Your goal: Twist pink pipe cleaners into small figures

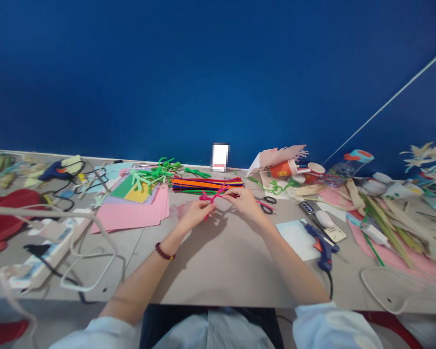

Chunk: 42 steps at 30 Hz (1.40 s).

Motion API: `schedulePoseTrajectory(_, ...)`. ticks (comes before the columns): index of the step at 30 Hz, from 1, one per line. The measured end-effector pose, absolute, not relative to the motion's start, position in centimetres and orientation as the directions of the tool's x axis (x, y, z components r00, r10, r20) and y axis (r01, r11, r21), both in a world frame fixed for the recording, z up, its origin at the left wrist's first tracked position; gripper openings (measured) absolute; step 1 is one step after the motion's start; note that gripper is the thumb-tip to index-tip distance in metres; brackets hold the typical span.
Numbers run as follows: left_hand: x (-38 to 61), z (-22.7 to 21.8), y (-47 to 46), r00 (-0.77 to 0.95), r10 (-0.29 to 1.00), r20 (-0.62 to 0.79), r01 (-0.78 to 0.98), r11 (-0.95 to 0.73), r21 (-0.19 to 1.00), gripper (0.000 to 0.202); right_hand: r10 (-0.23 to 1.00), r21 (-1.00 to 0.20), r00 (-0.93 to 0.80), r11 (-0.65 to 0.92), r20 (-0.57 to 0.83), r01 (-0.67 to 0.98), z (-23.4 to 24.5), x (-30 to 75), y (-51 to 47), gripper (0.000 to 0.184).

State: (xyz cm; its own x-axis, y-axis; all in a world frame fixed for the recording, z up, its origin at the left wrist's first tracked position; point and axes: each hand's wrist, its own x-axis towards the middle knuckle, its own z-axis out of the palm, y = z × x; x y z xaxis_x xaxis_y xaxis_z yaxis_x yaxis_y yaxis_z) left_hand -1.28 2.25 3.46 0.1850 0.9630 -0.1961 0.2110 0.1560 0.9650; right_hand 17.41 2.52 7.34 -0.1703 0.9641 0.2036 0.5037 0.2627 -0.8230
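Head view of two bare hands working above a beige table (221, 264). Left grip (196, 214) and right grip (244, 202) are both closed, thumb and fingers pinching separate parts of a twisted magenta pipe-cleaner shape (212, 196), which is held between them, just above the table. As fuzzy wire, it is likely light, soft and easily bent, yet stiff enough to keep a kink; it seems best held at a twisted joint or along a stem, where a firm pinch will not crush the shape. Directly ahead of the grips lies a bundle of orange, purple and green pipe cleaners (207, 185). Ahead and left of the left grip are stacked pink paper sheets (131, 216) and green pipe-cleaner shapes (156, 173). Right of the right grip lie black-handled scissors (267, 203) and, farther out, a blue glue gun (323, 247). The table's near edge lies well below both grips, leaving room for the forearms to move toward it.
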Motion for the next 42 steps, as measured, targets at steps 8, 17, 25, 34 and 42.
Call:
schedulePoseTrajectory(8,-1.5,3.4,1.7,0.067,0.89,0.45,0.503,-0.42,0.755,0.02,0.95,-0.768,-0.216,0.309,0.225,0.56,7.4,17.0,2.3,0.015)
schedulePoseTrajectory(17,-1.2,1.9,2.6,0.052,0.908,0.416,0.336,-0.408,0.849,0.013,0.954,-0.825,-0.241,0.279,0.179,0.491,6.8,16.2,2.0,0.017)
schedulePoseTrajectory(25,-0.9,2.3,2.6,0.189,0.897,0.399,0.145,-0.427,0.893,0.015,0.974,-0.979,-0.225,0.048,0.002,0.199,5.1,17.3,3.2,0.014)
schedulePoseTrajectory(34,-1.3,2.8,2.0,0.619,0.555,0.556,0.416,-0.832,0.367,0.024,0.929,-0.872,-0.362,0.237,0.074,0.429,7.3,18.7,3.3,0.01)
schedulePoseTrajectory(42,-0.7,1.7,1.5,0.629,0.565,0.535,0.624,-0.777,0.087,0.022,0.872,-0.577,-0.471,0.456,0.136,0.678,8.7,17.6,1.5,0.013)
